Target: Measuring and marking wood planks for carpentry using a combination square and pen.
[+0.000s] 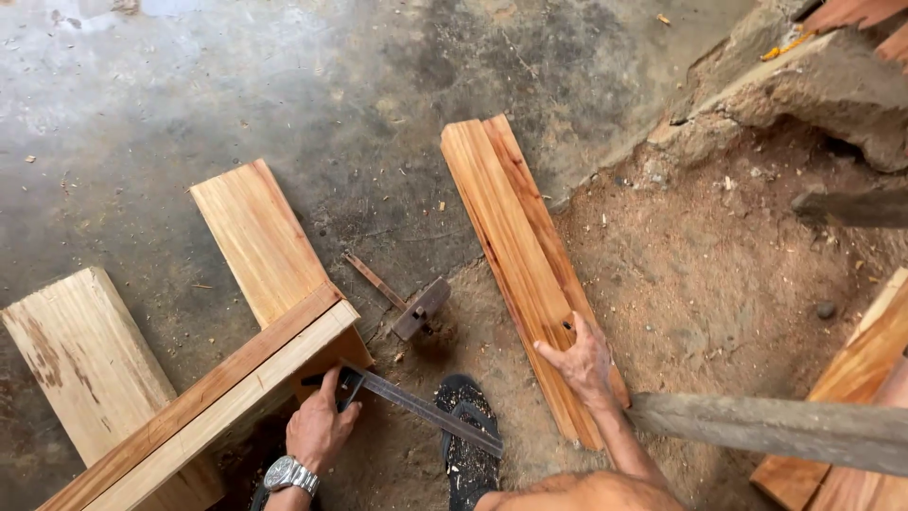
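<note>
My left hand (320, 428), with a watch on its wrist, grips the handle end of a metal try square (426, 409) whose blade runs right across the dirt floor. Just left of it lies a long wooden board (203, 404) on edge. My right hand (584, 362) rests on the near end of a reddish plank (522, 260) that lies flat and points away from me; its fingers are spread over the plank's edge.
A hammer (409, 305) lies on the floor between the boards. Two more pale boards (257, 237) (80, 364) lie at the left. A black sandal (465, 445) sits below. A grey timber (766, 428) crosses at the right, near more planks (865, 374).
</note>
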